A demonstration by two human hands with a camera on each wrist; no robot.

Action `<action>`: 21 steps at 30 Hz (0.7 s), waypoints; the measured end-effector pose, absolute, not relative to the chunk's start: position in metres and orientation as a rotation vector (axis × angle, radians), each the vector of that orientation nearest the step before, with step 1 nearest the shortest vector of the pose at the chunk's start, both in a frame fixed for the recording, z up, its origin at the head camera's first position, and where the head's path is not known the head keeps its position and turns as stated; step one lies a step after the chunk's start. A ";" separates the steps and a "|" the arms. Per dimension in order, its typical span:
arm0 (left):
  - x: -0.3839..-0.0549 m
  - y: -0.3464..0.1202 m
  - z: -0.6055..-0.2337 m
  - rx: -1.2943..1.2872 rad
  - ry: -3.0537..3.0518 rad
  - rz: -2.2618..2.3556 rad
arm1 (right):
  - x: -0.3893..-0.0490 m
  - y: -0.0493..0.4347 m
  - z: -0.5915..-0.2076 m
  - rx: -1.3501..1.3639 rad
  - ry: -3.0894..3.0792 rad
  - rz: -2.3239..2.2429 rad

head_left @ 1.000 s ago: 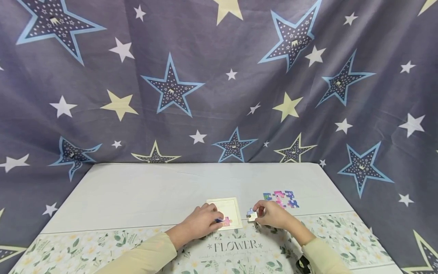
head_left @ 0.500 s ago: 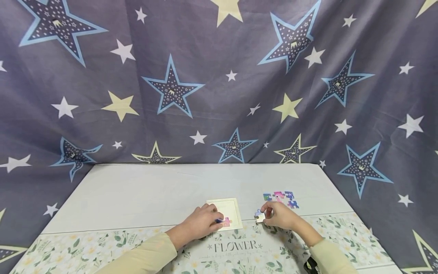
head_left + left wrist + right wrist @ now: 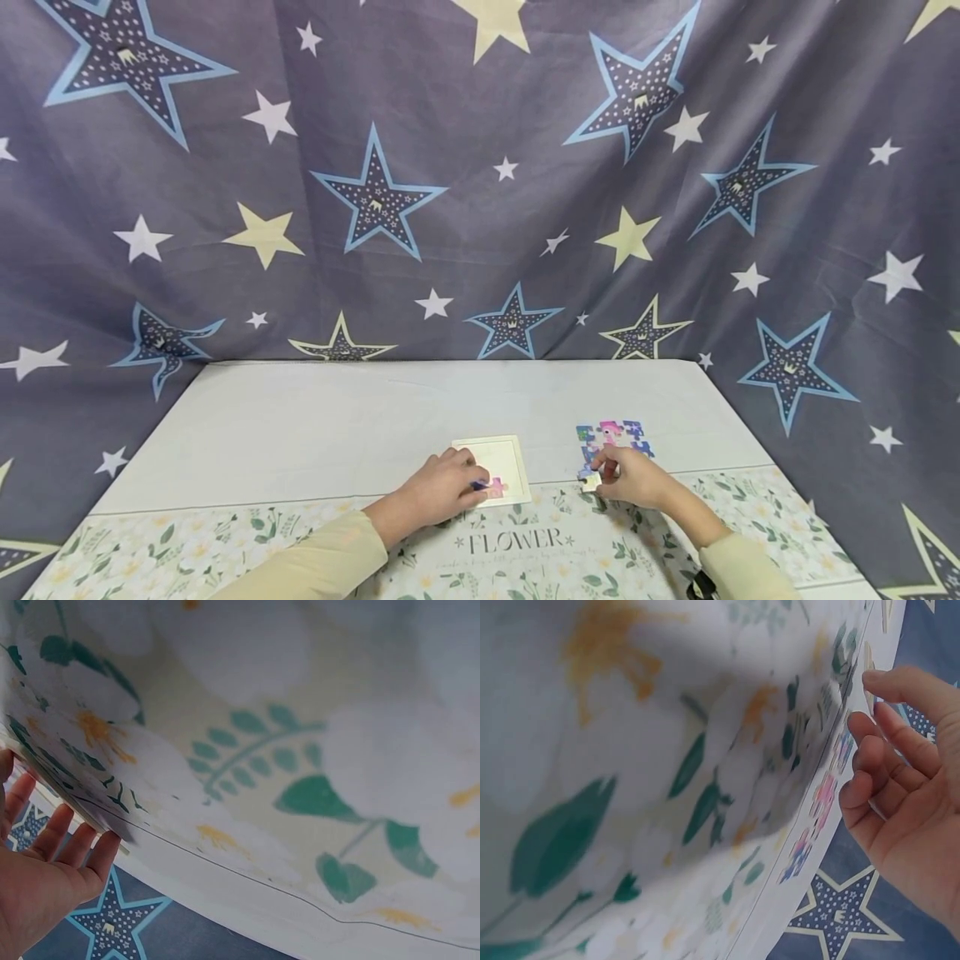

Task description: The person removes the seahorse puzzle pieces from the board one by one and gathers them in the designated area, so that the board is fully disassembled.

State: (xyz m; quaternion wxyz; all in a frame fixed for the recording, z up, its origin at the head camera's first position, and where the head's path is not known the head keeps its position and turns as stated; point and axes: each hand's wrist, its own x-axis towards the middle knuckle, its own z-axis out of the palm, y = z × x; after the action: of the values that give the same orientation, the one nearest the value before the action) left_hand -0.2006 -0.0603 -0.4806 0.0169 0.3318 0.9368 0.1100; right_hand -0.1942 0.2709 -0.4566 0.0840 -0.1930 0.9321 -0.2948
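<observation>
My right hand pinches a puzzle piece, pale with a blue edge, between thumb and fingers. It is just in front of a cluster of blue and pink puzzle pieces and partly hides them. At the left side of a shallow cream puzzle tray, my left hand rests with its fingers relaxed over the edge. A pink puzzle piece lies inside the tray near its front. Beside it, a dark blue bit shows under the left fingertips, which hide the tray's left front corner.
A white tabletop spans the back, and a floral cloth band with the word FLOWER runs along the front. Behind the table hangs a dark curtain printed with stars.
My right hand has moved right with the puzzle piece, away from the tray and up to the cluster of pieces. The left hand stays in place on the tray.
</observation>
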 end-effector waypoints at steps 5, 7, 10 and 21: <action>-0.201 -0.061 -0.481 1.035 2.907 0.340 | -0.191 0.280 -0.456 -0.543 2.778 -0.881; -0.201 -0.061 -0.481 1.033 2.907 0.342 | -0.190 0.285 -0.456 -0.536 2.780 -0.884; -0.201 -0.061 -0.481 1.033 2.904 0.346 | -0.189 0.290 -0.457 -0.522 2.793 -0.876; -0.200 -0.060 -0.479 1.037 2.897 0.366 | -0.188 0.307 -0.458 -0.401 2.805 -0.854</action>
State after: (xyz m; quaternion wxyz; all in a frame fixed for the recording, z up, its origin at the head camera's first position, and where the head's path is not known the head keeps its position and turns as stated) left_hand -0.2003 -0.0603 -0.4793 0.0214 0.3346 0.9347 0.1182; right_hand -0.1882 0.3068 -0.4577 0.0908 -0.1350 0.9439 -0.2874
